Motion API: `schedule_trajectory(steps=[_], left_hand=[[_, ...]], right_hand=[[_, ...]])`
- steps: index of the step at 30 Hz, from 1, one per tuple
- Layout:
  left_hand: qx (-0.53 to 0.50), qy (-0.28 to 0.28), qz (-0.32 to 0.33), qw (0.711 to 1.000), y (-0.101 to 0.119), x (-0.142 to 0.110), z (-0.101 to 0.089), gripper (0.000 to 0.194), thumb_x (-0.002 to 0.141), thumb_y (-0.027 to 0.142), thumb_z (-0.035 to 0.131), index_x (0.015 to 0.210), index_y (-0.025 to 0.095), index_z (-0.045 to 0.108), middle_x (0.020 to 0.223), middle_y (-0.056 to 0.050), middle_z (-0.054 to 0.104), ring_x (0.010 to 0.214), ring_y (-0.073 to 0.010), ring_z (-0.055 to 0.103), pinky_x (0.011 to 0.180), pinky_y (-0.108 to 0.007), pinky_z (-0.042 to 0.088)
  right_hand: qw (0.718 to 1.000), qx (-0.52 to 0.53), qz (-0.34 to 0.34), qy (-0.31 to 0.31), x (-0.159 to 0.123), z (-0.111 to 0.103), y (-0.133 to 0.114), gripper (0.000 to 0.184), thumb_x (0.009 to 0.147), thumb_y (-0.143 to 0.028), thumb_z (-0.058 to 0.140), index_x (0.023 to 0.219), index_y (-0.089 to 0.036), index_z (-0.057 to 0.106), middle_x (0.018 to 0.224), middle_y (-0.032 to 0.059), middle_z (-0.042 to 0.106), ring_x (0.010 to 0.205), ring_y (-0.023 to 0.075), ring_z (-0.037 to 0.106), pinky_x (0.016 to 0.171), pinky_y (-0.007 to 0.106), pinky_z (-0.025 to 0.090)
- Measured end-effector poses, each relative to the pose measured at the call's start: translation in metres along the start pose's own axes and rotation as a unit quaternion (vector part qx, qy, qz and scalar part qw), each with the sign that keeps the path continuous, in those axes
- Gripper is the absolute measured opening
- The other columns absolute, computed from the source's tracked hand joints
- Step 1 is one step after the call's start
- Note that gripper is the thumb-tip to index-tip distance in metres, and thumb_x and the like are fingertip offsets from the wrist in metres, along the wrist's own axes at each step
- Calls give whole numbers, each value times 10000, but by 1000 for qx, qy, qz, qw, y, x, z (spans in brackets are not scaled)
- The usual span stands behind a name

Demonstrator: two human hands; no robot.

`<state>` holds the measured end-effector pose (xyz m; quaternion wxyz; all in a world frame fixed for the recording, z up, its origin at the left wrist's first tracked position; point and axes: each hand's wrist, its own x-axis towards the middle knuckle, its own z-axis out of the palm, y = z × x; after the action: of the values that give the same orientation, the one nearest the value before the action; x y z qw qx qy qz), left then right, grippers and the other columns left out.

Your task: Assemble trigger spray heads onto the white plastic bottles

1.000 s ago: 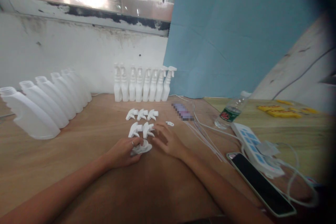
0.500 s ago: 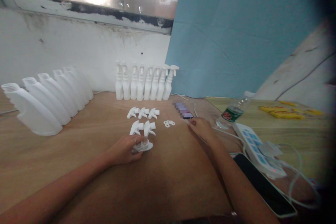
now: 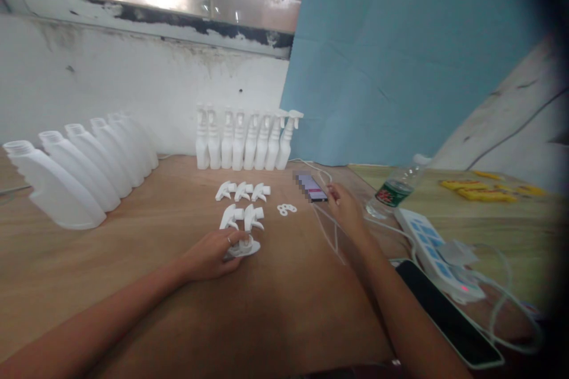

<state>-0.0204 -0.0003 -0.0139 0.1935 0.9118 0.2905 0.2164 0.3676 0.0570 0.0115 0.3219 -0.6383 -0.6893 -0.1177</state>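
Note:
My left hand (image 3: 217,253) is closed around a white spray trigger head (image 3: 250,247), low over the wooden table; the fingers hide part of it. Just beyond lie several more white trigger heads (image 3: 253,217) in two rows. To their right are several small white ring washers (image 3: 287,209). My right hand (image 3: 347,210) has its fingers drawn together at the right edge of a phone (image 3: 313,186) with a lit screen. A thin white cable (image 3: 329,243) runs below that hand. What its fingertips hold, if anything, I cannot make out.
White spray bottles (image 3: 239,145) with heads stand along the wall. At the left, open-necked white bottles (image 3: 66,183) form a slanted row. To the right are a clear water bottle (image 3: 391,192), a power strip (image 3: 427,243), a dark-screened phone (image 3: 444,311) and yellow packets (image 3: 480,189).
My right hand has moved slightly up and right, from the phone's lower corner to its right edge. The white cable below it now hangs in a loop. My left hand has hardly moved.

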Motion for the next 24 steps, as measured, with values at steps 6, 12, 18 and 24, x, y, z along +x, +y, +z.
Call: schedule_trajectory(steps=[6, 12, 18, 24], left_hand=[[7, -3, 3, 1000, -1, 0, 1, 365, 814, 224, 544, 1174, 227, 479, 1041, -59, 612, 916, -206, 579, 812, -314, 446], [-2, 3, -9, 1000, -2, 0, 2, 469, 813, 233, 555, 1263, 234, 422, 1109, -68, 613, 944, -213, 595, 828, -316, 452], [-20, 1, -8, 1000, 0, 0, -1, 464, 818, 231, 554, 1265, 238, 430, 1117, -55, 612, 962, -208, 589, 842, -308, 452], [-20, -3, -5, 1000, 0, 1, -1, 483, 818, 226, 555, 1282, 242, 419, 1131, -57, 608, 969, -206, 587, 854, -309, 448]], right_hand=[[886, 409, 55, 211, 12, -26, -2, 189, 817, -301, 591, 961, -206, 669, 831, 23, 631, 717, 155, 582, 712, 309, 480], [788, 580, 146, 146, 13, -15, -5, 352, 640, -339, 782, 955, -226, 672, 805, -1, 624, 644, 118, 582, 598, 253, 484], [867, 474, 152, -34, -1, -2, -30, 327, 744, -498, 686, 802, -177, 700, 567, -25, 536, 481, 96, 464, 446, 220, 348], [896, 366, 92, -234, -8, 2, -33, 325, 763, -480, 585, 752, -165, 662, 591, 19, 619, 456, 131, 514, 434, 243, 351]])
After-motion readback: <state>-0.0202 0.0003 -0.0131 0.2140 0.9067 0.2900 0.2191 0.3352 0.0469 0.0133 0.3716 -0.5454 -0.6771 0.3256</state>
